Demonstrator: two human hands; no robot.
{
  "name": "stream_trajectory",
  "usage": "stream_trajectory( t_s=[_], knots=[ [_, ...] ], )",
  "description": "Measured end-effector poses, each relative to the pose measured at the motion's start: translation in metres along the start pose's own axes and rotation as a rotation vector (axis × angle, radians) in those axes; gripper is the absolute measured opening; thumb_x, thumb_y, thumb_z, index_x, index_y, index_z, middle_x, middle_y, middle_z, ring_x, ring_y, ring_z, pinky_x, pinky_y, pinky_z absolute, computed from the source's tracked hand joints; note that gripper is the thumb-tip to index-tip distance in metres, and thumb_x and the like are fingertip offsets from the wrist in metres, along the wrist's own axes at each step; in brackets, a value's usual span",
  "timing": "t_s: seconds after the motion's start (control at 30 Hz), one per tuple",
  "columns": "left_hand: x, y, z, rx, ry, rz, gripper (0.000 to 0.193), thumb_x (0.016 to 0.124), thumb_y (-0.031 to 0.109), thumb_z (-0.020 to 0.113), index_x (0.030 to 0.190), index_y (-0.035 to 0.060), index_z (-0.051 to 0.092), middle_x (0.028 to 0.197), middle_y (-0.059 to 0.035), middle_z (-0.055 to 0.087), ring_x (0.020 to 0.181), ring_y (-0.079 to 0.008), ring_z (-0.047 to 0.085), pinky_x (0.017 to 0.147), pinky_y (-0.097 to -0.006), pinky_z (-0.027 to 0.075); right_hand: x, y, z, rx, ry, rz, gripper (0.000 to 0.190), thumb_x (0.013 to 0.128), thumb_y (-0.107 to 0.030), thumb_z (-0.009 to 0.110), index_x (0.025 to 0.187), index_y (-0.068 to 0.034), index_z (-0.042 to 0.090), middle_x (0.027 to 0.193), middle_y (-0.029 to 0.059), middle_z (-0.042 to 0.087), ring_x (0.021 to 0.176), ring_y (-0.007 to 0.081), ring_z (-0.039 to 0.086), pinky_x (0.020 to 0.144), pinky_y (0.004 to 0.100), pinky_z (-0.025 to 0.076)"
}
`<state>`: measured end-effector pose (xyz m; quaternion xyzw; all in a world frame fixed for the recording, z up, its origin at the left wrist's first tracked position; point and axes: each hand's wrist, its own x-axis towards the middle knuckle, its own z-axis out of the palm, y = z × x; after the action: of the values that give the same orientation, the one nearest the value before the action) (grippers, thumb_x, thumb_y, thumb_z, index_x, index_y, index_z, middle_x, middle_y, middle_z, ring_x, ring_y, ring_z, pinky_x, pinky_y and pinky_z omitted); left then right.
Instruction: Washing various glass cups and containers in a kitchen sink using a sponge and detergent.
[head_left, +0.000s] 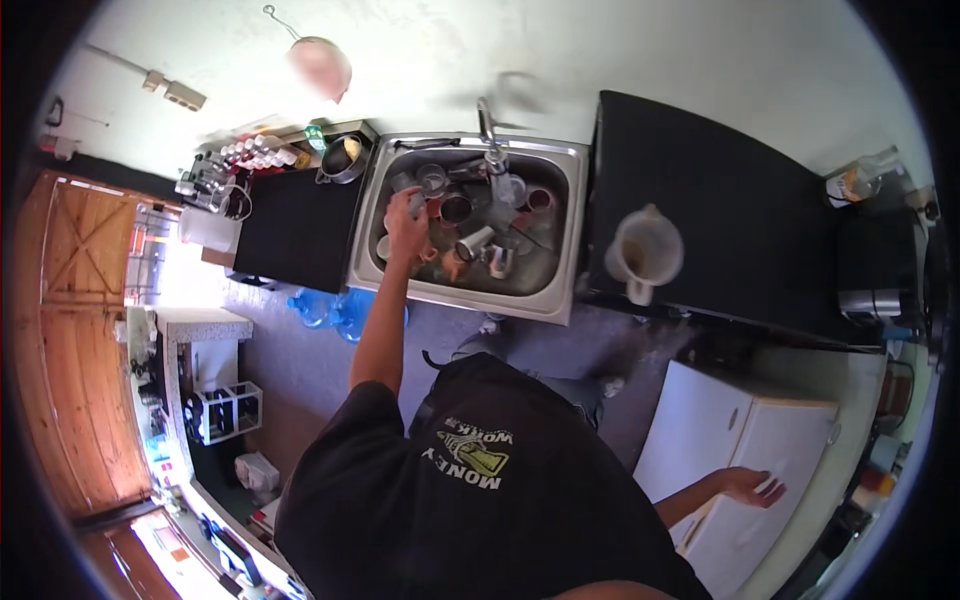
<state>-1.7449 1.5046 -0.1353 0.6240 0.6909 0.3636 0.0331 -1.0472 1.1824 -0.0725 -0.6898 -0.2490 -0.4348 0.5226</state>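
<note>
My left hand (407, 226) reaches into the left side of a steel sink (460, 298). Its fingers curl around what looks like a clear drinking glass (417, 203), partly hidden by the hand. Around it in the basin lie another glass (432, 178), a dark round cup (456, 208), a metal tumbler (475, 244), an orange-brown mug (454, 265) and a steel jug (500, 262). Water seems to run from the faucet (487, 124) onto a clear vessel (511, 190). Far off to the right, my right hand (752, 487) is empty, fingers apart, in front of a white refrigerator (784, 465).
A translucent plastic pitcher (651, 244) stands on the black counter (720, 195) right of the sink. On the left counter (296, 225) are a pan (345, 159) and several bottles. Blue water jugs (352, 313) sit on the floor. A strainer (320, 67) hangs on the wall.
</note>
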Motion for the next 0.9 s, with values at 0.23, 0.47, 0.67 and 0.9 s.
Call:
stream_trajectory(
  t_s=[0.23, 0.47, 0.67, 0.9],
  knots=[
    [0.025, -0.023, 0.083, -0.202, -0.401, 0.304, 0.036, 0.073, 0.001, 0.064, 0.108, 0.0075, 0.063, 0.108, -0.0144, 0.059, 0.104, -0.0349, 0.055, 0.087, -0.0433, 0.047, -0.098, -0.381, 0.049, 0.930, -0.399, 0.033, 0.029, 0.094, -0.031, 0.055, 0.092, -0.001, 0.056, 0.095, 0.0144, 0.059, 0.090, 0.0278, 0.058, 0.078, 0.0377, 0.049],
    [0.018, -0.029, 0.150, -0.033, -0.608, 0.371, 0.044, 0.068, 0.000, 0.063, 0.112, 0.0041, 0.058, 0.114, -0.0163, 0.055, 0.110, -0.0375, 0.052, 0.091, -0.0446, 0.049, -0.295, -0.481, 0.100, 0.753, -1.636, -0.051, 0.020, 0.087, -0.003, 0.063, 0.106, -0.005, 0.066, 0.111, 0.0107, 0.062, 0.096, 0.0222, 0.065, 0.078, 0.0324, 0.053],
    [0.048, -0.026, 0.196, 0.086, -0.519, 0.388, 0.036, 0.073, 0.003, 0.064, 0.108, 0.0008, 0.058, 0.116, -0.0149, 0.051, 0.110, -0.0358, 0.051, 0.087, -0.0417, 0.050, -0.408, -0.409, 0.161, 0.588, -1.618, 0.482, 0.023, 0.085, 0.000, 0.064, 0.108, -0.004, 0.066, 0.099, 0.0090, 0.066, 0.088, 0.0188, 0.067, 0.078, 0.0294, 0.053],
    [0.066, -0.039, 0.177, -0.070, -0.352, 0.181, 0.035, 0.071, -0.001, 0.062, 0.105, 0.0096, 0.063, 0.105, -0.0145, 0.058, 0.103, -0.0359, 0.054, 0.086, -0.0437, 0.049, -0.433, -0.368, 0.168, 0.300, -1.557, 0.151, 0.045, 0.076, 0.004, 0.065, 0.120, -0.005, 0.058, 0.119, 0.0161, 0.059, 0.111, 0.0302, 0.059, 0.092, 0.0388, 0.049]
  ],
)
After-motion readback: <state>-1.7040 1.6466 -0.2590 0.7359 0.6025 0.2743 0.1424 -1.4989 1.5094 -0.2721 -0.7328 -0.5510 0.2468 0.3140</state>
